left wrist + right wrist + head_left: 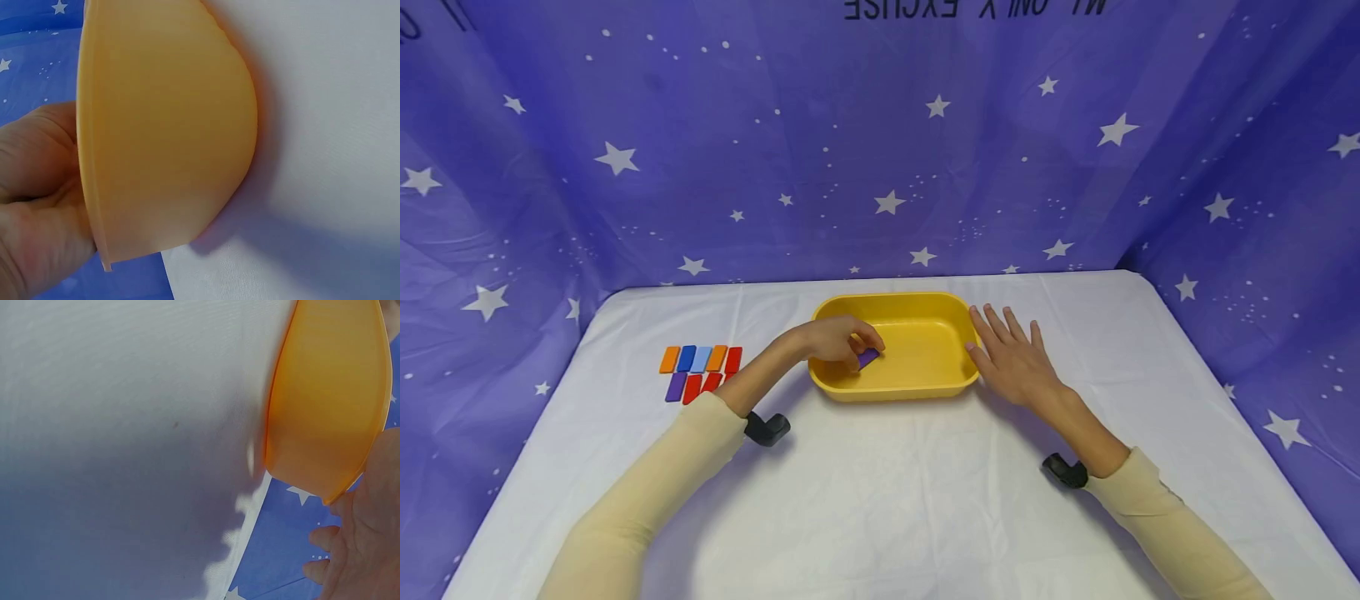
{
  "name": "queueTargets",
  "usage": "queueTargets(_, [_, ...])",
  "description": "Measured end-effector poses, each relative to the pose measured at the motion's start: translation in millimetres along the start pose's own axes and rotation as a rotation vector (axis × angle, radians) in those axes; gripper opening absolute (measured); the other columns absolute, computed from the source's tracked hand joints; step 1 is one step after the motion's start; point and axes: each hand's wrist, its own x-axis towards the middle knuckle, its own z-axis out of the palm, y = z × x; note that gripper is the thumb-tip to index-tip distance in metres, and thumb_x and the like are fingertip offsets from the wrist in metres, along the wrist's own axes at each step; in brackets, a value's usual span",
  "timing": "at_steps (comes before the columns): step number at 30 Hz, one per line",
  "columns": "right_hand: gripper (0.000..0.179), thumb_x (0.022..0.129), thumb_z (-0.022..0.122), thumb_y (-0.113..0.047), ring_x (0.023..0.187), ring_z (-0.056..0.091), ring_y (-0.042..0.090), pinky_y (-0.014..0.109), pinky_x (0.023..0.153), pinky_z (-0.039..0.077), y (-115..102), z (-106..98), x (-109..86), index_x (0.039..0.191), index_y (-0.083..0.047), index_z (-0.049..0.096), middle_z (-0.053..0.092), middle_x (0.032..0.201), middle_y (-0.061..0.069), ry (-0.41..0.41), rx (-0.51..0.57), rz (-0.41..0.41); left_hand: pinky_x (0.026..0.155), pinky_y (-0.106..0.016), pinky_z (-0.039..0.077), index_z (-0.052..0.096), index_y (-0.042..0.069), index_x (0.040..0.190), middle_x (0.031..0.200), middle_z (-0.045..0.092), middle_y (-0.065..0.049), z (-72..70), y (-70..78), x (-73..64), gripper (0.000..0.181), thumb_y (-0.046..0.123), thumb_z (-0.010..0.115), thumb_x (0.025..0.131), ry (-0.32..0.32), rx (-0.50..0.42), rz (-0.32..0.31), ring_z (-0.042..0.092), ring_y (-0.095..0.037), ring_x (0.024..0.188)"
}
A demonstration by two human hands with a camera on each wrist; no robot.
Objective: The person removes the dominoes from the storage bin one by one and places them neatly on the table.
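Observation:
A yellow oval basin (925, 390) stands on the white table. My left hand (837, 338) reaches over its left rim and pinches a purple tile (868, 357) inside it, low over the floor of the basin. Whether the tile touches the floor I cannot tell. In the left wrist view the basin wall (169, 131) hides the fingertips and the tile. At the basin's right end my right hand (1017, 367) has its fingers straight and spread, touching the rim or just beside it. The right wrist view shows that hand (369, 531) next to the basin's outer wall (325, 400).
Left of the basin, two rows of small flat tiles lie on the table, among them an orange tile (670, 360), a blue tile (687, 358) and a purple tile (676, 387). My left forearm partly covers the red ones. A purple star-printed curtain (850, 167) encloses the table.

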Motion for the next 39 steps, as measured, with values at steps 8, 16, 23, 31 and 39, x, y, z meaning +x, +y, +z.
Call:
queueTargets(8, [0.066, 0.107, 0.022, -0.052, 0.149, 0.003, 0.040, 0.068, 0.111, -0.004, 1.7, 0.2, 1.2, 0.162, -0.018, 0.008, 0.010, 0.165, 0.013, 0.010, -0.005, -0.007, 0.104, -0.037, 0.040, 0.065, 0.004, 0.125, 0.123, 0.060, -0.010, 0.8, 0.5, 7.4, 0.046, -0.012, 0.068, 0.082, -0.007, 0.091, 0.008, 0.053, -0.028, 0.114])
queueTargets(16, [0.067, 0.107, 0.022, -0.052, 0.149, 0.002, 0.040, 0.068, 0.111, -0.005, 1.0, 0.8, 1.0, 0.162, -0.018, 0.008, 0.009, 0.165, 0.013, 0.000, -0.004, -0.005, 0.100, -0.035, 0.043, 0.065, 0.004, 0.126, 0.122, 0.061, -0.010, 4.9, -2.7, 13.4, 0.051, -0.013, 0.070, 0.079, -0.004, 0.157, 0.020, 0.054, -0.028, 0.111])
queueTargets(23, [0.066, 0.107, 0.022, -0.051, 0.150, 0.001, 0.039, 0.068, 0.111, -0.003, 0.7, 1.1, 1.3, 0.162, -0.018, 0.007, 0.009, 0.165, 0.012, -0.005, -0.009, -0.001, 0.098, -0.035, 0.045, 0.067, 0.009, 0.126, 0.120, 0.058, -0.009, 9.0, -2.6, 12.9, 0.052, -0.009, 0.075, 0.078, 0.028, 0.230, 0.005, 0.053, -0.026, 0.109])
queueTargets(31, [0.066, 0.107, 0.021, -0.052, 0.149, 0.003, 0.040, 0.068, 0.111, -0.002, 0.9, 1.6, 1.6, 0.162, -0.018, 0.007, 0.009, 0.165, 0.012, -0.003, -0.019, 0.002, 0.087, -0.031, 0.045, 0.068, 0.006, 0.124, 0.109, 0.062, -0.010, 11.2, 0.7, 11.9, 0.046, -0.003, 0.076, 0.079, 0.054, 0.271, 0.037, 0.052, -0.024, 0.098])
queueTargets(39, [0.066, 0.107, 0.021, -0.051, 0.149, 0.002, 0.040, 0.069, 0.111, -0.001, 1.0, 1.8, 1.6, 0.162, -0.017, 0.008, 0.009, 0.165, 0.013, -0.002, -0.016, -0.002, 0.089, -0.031, 0.045, 0.066, 0.004, 0.125, 0.115, 0.064, -0.011, 11.7, -0.6, 13.1, 0.047, 0.003, 0.078, 0.079, 0.099, 0.219, 0.048, 0.054, -0.024, 0.099])
